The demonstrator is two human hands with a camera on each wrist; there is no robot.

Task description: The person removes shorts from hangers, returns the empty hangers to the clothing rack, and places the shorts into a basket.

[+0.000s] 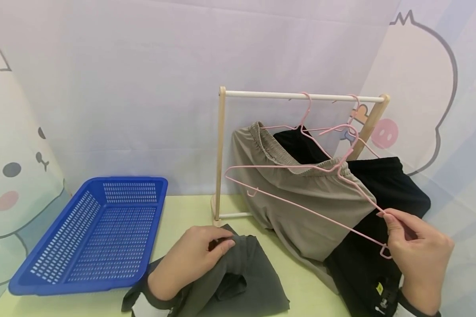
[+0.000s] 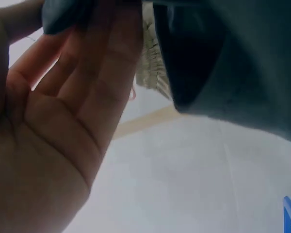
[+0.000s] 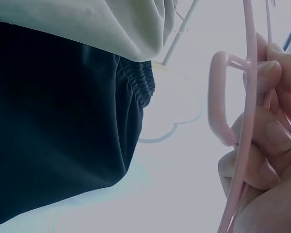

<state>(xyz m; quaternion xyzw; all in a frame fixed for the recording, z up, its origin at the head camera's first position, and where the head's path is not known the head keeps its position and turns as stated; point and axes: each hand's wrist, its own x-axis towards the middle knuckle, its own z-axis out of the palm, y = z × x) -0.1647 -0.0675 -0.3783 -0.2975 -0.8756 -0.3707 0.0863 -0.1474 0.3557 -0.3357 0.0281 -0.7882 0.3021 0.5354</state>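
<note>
My right hand [image 1: 414, 246] pinches the lower corner of a pink wire hanger [image 1: 297, 207] held out in front of the wooden rack [image 1: 301, 95]; in the right wrist view its fingers [image 3: 266, 141] curl round the pink wire [image 3: 245, 145]. My left hand [image 1: 190, 259] grips a fold of a dark grey garment [image 1: 238, 281] lying on the table. Khaki shorts [image 1: 301, 198] and black shorts [image 1: 384, 211] hang from pink hangers on the rack. In the left wrist view the palm [image 2: 48, 126] fills the left, with grey cloth [image 2: 233, 63] above.
A blue plastic basket [image 1: 99, 233], with nothing in it, stands on the left of the pale green table [image 1: 190, 211]. Printed cartoon curtains close in the back and both sides. Another pink hanger [image 1: 355, 119] hangs near the rack's right post.
</note>
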